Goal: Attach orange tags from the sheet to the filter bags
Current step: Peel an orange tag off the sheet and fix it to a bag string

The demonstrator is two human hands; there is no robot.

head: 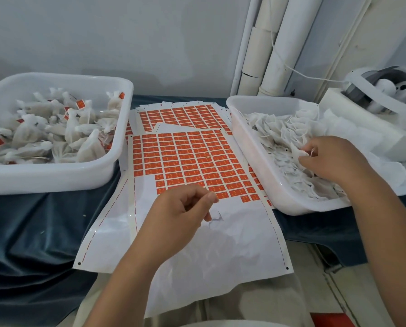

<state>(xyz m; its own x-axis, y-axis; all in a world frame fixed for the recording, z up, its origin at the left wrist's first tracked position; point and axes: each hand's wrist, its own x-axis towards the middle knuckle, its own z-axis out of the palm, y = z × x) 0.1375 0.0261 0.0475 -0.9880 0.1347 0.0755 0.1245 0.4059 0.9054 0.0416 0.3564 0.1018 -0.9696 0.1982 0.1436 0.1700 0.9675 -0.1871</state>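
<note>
A person seated at a cloth-draped counter (32, 220) works between two white plastic trays. The right hand (336, 159) reaches into the right tray (251, 147), thumb and fingertips pinched on the string end of one filter bag (298, 149) at the top of a loose heap of empty filter bags (280, 138). The left hand (185, 208) hovers over the sheet (221, 244) lying between the trays, its fingers curled at the lower edge of the remaining orange tags (197, 161); whether a tag is already between thumb and finger cannot be told.

The lower rows of the sheet are bare backing paper, which hangs off the counter edge toward the person's lap. A second sheet (180, 116) lies partly underneath, further back. The left tray (55, 178) holds stuffed, tied bags (55, 133), several showing orange tags.

The empty bags look thin, soft and nearly weightless (they appear to be gauzy fabric, crumpled together), so one is likely to drag its neighbours along. The string looks the surest place to take hold, with a light pinch and a slow lift. The tags are probably small stickers, best lifted by a corner with a fingernail and kept flat so they do not fold onto themselves.
</note>
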